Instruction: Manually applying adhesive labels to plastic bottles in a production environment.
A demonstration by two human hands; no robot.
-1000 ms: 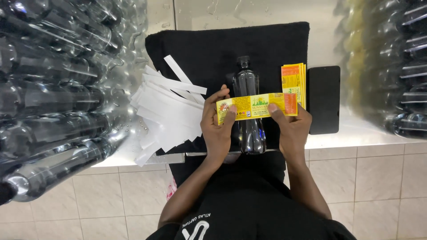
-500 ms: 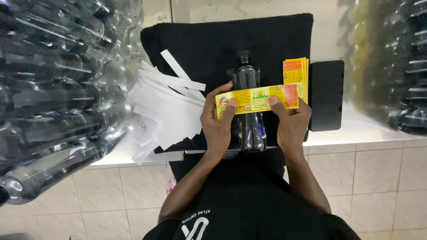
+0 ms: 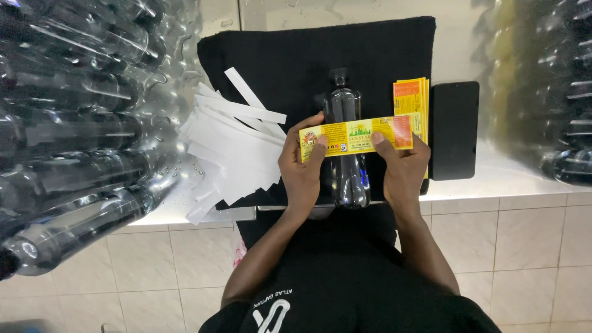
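Two hands — left hand [image 3: 303, 168], right hand [image 3: 404, 168] — on yellow label [image 3: 356, 135] over bottle [image 3: 345, 105].

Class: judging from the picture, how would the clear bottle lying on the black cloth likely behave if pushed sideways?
The bottle lies on its side and looks round, so it would probably roll. It appears clear and empty, so likely light. The black cloth beneath may slow it.

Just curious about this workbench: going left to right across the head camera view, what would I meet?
Stacked clear bottles → white paper strips → left hand → dark bottle → right hand → black phone → more bottles.
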